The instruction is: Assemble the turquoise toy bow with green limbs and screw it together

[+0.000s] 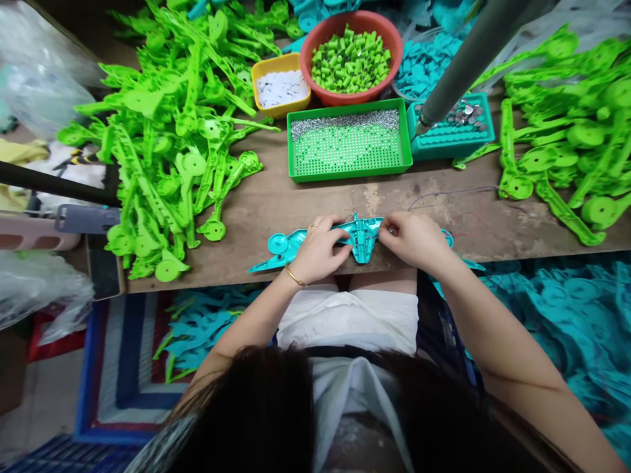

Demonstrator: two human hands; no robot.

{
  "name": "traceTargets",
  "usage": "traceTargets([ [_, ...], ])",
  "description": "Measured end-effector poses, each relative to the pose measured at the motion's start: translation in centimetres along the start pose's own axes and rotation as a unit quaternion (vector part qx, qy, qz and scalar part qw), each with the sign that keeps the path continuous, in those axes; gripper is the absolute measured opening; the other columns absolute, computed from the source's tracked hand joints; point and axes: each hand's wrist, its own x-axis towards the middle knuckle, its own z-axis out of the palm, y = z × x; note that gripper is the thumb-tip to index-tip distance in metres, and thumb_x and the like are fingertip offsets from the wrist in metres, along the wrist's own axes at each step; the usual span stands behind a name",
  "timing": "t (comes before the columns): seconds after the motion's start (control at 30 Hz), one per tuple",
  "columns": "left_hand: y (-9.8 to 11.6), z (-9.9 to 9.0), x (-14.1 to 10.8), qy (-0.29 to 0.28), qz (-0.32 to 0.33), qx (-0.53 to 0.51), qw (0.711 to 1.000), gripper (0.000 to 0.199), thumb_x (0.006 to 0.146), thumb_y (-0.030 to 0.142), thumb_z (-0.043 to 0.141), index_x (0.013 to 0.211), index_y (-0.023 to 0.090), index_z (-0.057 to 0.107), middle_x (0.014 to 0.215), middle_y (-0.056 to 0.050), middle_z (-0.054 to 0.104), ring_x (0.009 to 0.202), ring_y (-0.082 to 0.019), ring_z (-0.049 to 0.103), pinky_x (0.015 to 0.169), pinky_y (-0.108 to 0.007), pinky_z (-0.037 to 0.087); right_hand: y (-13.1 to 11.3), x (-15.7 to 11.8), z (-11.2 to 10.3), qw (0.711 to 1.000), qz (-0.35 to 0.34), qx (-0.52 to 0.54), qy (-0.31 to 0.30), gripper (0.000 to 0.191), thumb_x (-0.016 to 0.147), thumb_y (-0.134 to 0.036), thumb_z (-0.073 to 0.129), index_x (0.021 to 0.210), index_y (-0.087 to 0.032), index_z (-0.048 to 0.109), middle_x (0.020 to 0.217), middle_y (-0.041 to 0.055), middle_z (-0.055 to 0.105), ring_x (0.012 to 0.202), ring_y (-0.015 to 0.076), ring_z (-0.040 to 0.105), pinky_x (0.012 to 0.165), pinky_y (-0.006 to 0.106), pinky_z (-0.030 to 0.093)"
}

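Note:
A long blue plastic part point(363, 240) lies at the front edge of the wooden table, its hollow ribbed middle showing between the hands. My left hand point(323, 249) rests over its left half, fingers curled on it, a bracelet on the wrist. My right hand point(411, 240) is bent over the right half with thumb and index finger pressed together near the middle section; anything in that pinch is too small to make out. Beyond the part stands a green tray point(350, 174) with small metal pieces in a perforated base.
Green plastic parts are heaped at left point(192, 164) and right point(601, 135). A yellow box point(280, 113), a red bowl point(352, 98) and a teal box point(453, 148) stand behind. A dark pole point(463, 59) slants down at back right. Blue parts fill the space below right.

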Motion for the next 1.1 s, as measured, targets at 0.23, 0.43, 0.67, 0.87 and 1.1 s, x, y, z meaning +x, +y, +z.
traceTargets([
  [0.23, -0.1, 0.0, -0.1, 0.003, 0.000, 0.001, 1.000, 0.016, 0.085, 0.026, 0.062, 0.096, 0.017, 0.069, 0.122, -0.011, 0.060, 0.116, -0.026, 0.052, 0.101, -0.043, 0.043, -0.2, 0.1, 0.0, 0.997, -0.004, 0.070, -0.040, 0.021, 0.082, -0.028, 0.048, 0.079, -0.019, 0.066, 0.072, 0.0037, 0.068, 0.062, 0.0145, 0.054, 0.057, 0.026, 0.028],
  [0.43, -0.2, 0.1, -0.2, 0.004, 0.006, 0.006, 1.000, 0.015, 0.086, 0.026, 0.062, 0.095, 0.018, 0.069, 0.121, -0.010, 0.060, 0.115, -0.025, 0.052, 0.100, -0.042, 0.043, 0.5, -0.1, 0.0, 0.998, 0.048, -0.026, 0.012, 0.026, 0.085, -0.033, 0.045, 0.083, -0.020, 0.067, 0.084, 0.0081, 0.071, 0.071, 0.0204, 0.058, 0.058, 0.029, 0.022],
  [0.67, -0.3, 0.1, -0.3, 0.000, 0.003, 0.011, 1.000, 0.015, 0.086, 0.027, 0.062, 0.096, 0.017, 0.069, 0.122, -0.010, 0.059, 0.115, -0.025, 0.051, 0.101, -0.042, 0.043, -0.1, 0.1, 0.8, 1.000, -0.006, -0.015, 0.012, 0.026, 0.086, -0.029, 0.043, 0.082, -0.018, 0.066, 0.085, 0.0084, 0.071, 0.074, 0.0190, 0.059, 0.059, 0.029, 0.023],
  [0.87, -0.2, 0.0, -0.3, 0.014, 0.018, 0.023, 0.999, 0.016, 0.086, 0.027, 0.061, 0.097, 0.018, 0.070, 0.122, -0.011, 0.060, 0.116, -0.026, 0.051, 0.100, -0.043, 0.042, 0.9, 0.2, 0.8, 0.988, -0.036, 0.142, -0.044, 0.020, 0.084, -0.031, 0.049, 0.085, -0.018, 0.065, 0.077, 0.0034, 0.068, 0.067, 0.0143, 0.055, 0.061, 0.025, 0.031],
  [1.1, 3.2, 1.0, -4.2, 0.086, -0.148, -0.264, 0.949, 0.015, 0.085, 0.029, 0.063, 0.094, 0.019, 0.069, 0.093, -0.008, 0.069, 0.087, -0.021, 0.063, 0.083, -0.037, 0.049, 1.2, -1.0, 1.2, 0.999, -0.001, 0.024, 0.024, 0.021, 0.087, -0.030, 0.043, 0.085, -0.019, 0.061, 0.090, 0.0078, 0.068, 0.076, 0.0189, 0.056, 0.062, 0.029, 0.026],
])
